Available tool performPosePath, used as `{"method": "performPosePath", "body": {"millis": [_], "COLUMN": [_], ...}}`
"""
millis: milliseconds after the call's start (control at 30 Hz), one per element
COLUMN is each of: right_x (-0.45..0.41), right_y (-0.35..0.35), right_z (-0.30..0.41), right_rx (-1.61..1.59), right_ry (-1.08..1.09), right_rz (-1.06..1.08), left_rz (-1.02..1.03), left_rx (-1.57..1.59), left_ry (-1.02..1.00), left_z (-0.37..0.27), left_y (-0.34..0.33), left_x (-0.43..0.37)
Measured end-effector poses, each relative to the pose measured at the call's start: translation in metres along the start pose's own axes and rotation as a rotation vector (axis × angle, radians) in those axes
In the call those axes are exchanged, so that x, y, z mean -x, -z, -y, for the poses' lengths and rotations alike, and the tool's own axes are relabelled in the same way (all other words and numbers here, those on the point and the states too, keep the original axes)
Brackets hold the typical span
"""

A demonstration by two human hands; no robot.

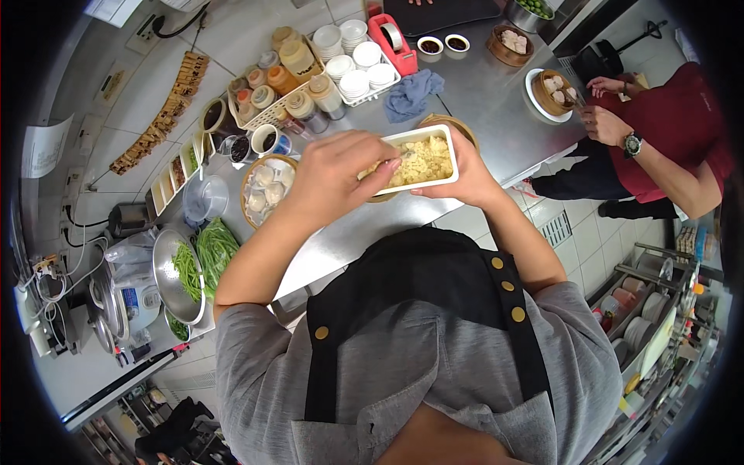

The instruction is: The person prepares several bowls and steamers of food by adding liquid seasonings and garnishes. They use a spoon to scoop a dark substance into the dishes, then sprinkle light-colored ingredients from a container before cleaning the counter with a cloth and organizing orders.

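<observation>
My right hand (pixel 474 174) grips the right end of a white rectangular container (pixel 396 189), held tilted above the steel counter. Crumbly yellow food (pixel 427 160) fills its inside. My left hand (pixel 343 171) reaches over the container's left end, thumb and fingers pinched at the food. A small greyish metal utensil, perhaps a spoon, just shows at those fingertips; the rest is hidden by the hand. Beneath the container, a bamboo steamer (pixel 465 131) is mostly covered. Left of my left hand, another bamboo steamer (pixel 243 200) holds several pale dumplings (pixel 273 192).
Sauce bottles (pixel 299 58), stacked white dishes (pixel 354 81), a red tape dispenser (pixel 398 55) and a blue cloth (pixel 412 96) line the back. A colander (pixel 165 279) of greens stands left. At right, a co-worker (pixel 668 133) handles a dumpling steamer (pixel 549 104) on a plate.
</observation>
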State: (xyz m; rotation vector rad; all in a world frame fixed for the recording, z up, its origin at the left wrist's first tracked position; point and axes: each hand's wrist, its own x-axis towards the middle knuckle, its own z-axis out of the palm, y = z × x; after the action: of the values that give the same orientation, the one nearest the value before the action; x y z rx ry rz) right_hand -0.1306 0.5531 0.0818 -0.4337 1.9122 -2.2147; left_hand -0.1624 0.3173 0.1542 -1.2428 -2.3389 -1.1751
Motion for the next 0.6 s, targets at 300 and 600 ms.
{"method": "performPosePath", "body": {"millis": [300, 600], "right_x": [0.018, 0.021], "right_y": [0.032, 0.037], "right_z": [-0.018, -0.032], "right_rx": [0.066, 0.045], "right_ry": [-0.099, -0.106], "right_rz": [-0.022, 0.025], "left_rz": [-0.218, -0.264], "left_rx": [0.830, 0.806], "left_ry": [0.745, 0.999], "left_z": [0.026, 0.036], "left_y": [-0.070, -0.077], "left_x": [0.007, 0.006]}}
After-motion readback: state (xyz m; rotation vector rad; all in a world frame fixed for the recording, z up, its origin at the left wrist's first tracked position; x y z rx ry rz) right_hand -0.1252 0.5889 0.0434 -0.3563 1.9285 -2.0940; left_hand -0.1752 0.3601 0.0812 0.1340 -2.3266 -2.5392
